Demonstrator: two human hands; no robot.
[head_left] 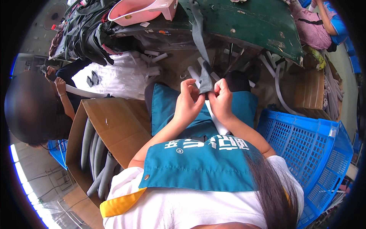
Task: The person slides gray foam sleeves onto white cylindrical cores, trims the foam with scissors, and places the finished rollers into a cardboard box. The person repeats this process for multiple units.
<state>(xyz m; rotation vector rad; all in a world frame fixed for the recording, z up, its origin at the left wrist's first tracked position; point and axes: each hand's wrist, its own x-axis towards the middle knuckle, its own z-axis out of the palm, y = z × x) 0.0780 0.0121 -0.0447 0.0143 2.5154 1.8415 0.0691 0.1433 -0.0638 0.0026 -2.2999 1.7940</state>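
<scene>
My left hand (188, 100) and my right hand (222, 100) meet over my lap, thumbs and fingers closed on the near end of a grey fabric sleeve (206, 81). The sleeve stretches away from me, slightly twisted, up onto the table. Just below my fingers a white foam tube (216, 119) slants across my teal apron toward my body. Its upper end lies close to the sleeve's mouth, and I cannot tell whether it is inside. Both hands are level and only a small gap apart.
The green table (251, 26) holds a pink plastic basin (137, 11) and a heap of dark fabric strips (85, 34). A cardboard box (118, 118) of grey covered tubes stands left, a blue crate (297, 137) right. Bagged white tubes (118, 74) lie beyond. Other people sit left and far right.
</scene>
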